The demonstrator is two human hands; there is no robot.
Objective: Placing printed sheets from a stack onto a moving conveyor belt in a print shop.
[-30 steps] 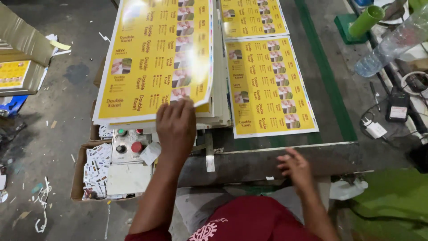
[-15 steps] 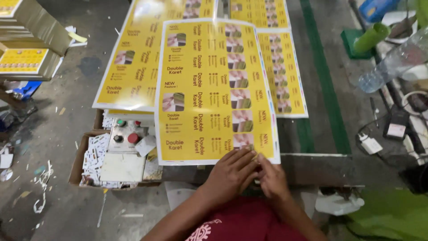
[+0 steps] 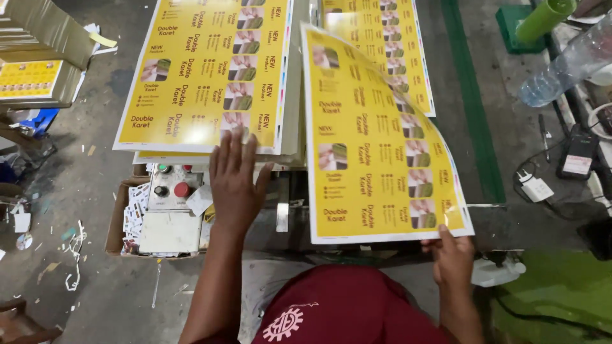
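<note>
My right hand [image 3: 451,260] pinches the near corner of a yellow printed sheet [image 3: 376,140], which curves up in the air over the right side of the machine table. My left hand [image 3: 236,178] lies flat, fingers spread, on the near edge of the stack of yellow printed sheets [image 3: 204,70] at the left. A second pile of yellow sheets [image 3: 389,44] lies behind the lifted one, partly hidden by it.
A grey control box with red, green and black buttons [image 3: 169,188] sits below the stack, above a cardboard box of paper scraps [image 3: 127,220]. A clear plastic bottle [image 3: 567,64], a green roll [image 3: 542,19], a charger [image 3: 534,188] and cables lie at the right. Cardboard boxes [image 3: 38,57] stand far left.
The top sheet, held at its near edge with both hands half a second ago, has swung right in my right hand. My left hand has gone back to the left stack.
</note>
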